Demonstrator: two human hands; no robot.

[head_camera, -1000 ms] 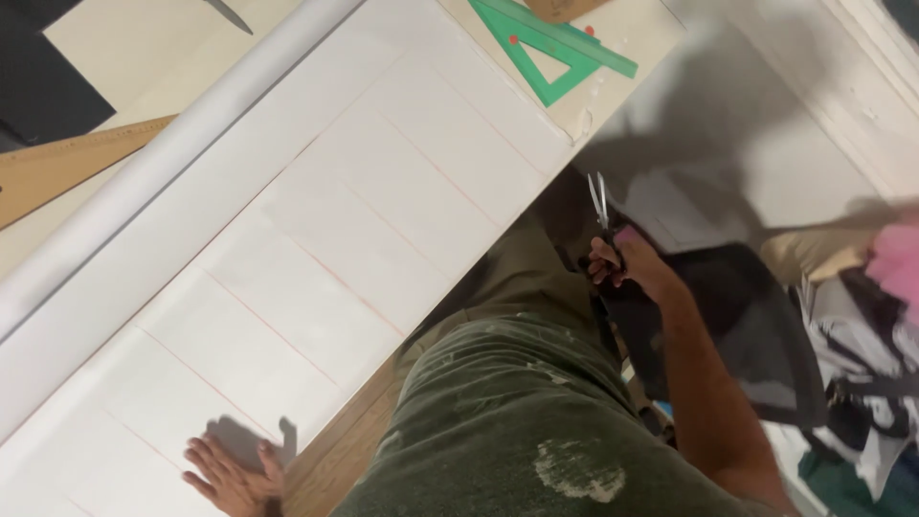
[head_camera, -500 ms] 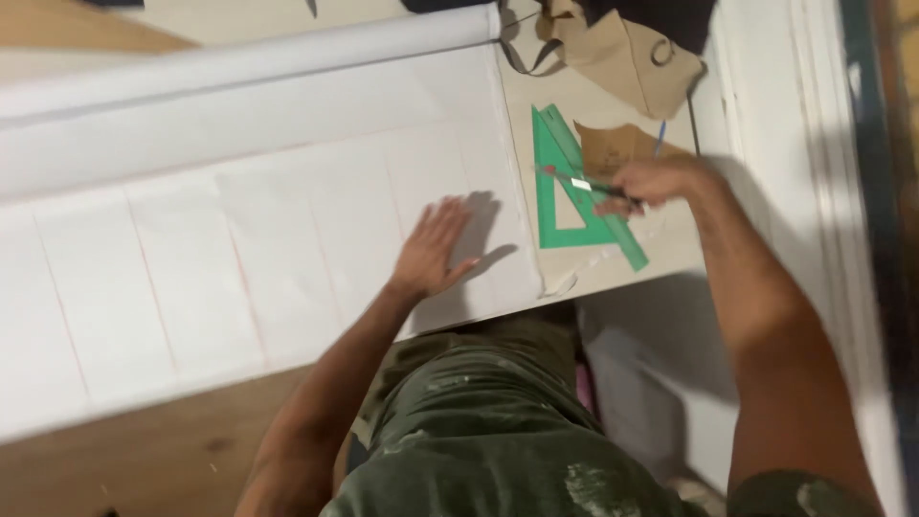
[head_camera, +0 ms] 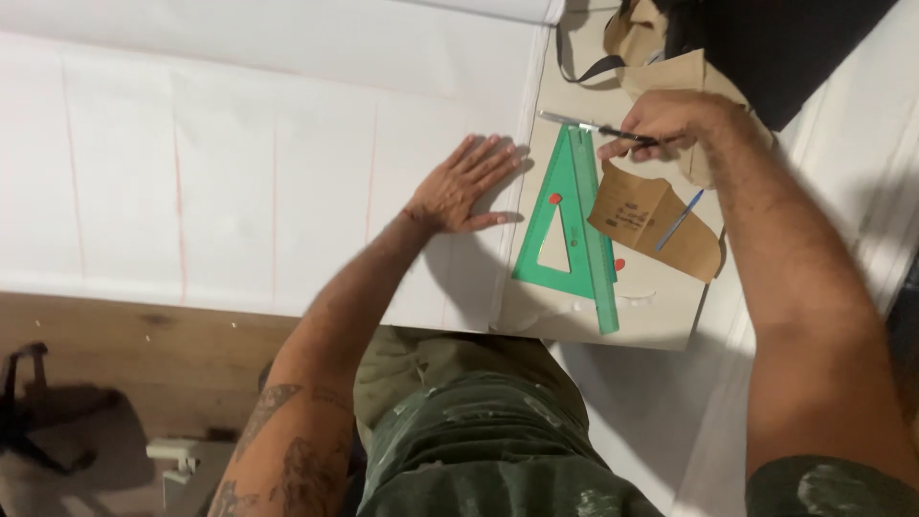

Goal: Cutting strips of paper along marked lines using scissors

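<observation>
Head camera looks down on a large sheet of white paper with faint red ruled lines point(head_camera: 239, 163), spread over a tan board point(head_camera: 661, 321) above a wooden floor point(head_camera: 105, 354). Left hand point(head_camera: 459, 187) lies flat on the sheet's right edge, fingers spread and open, gripping nothing, only pressing down. Right hand point(head_camera: 670, 120), at about one o'clock from the left, has its fingers closed around the dark handle of a slim metal-bladed cutting tool point(head_camera: 593, 127), whose blade points toward nine o'clock and ends just above the apex of a green translucent plastic set-square point(head_camera: 574, 225). That triangle lies between the hands, flat on the board. At three o'clock from it sits a folded brown paper piece point(head_camera: 641, 215) with a blue pen point(head_camera: 680, 220) on top.

Judging by looks, the tool is light, stiff and narrow (sharp at the front), best held on the handle as now; the paper is thin, limp and likely to slide or crease unless pinned near the edge
</observation>
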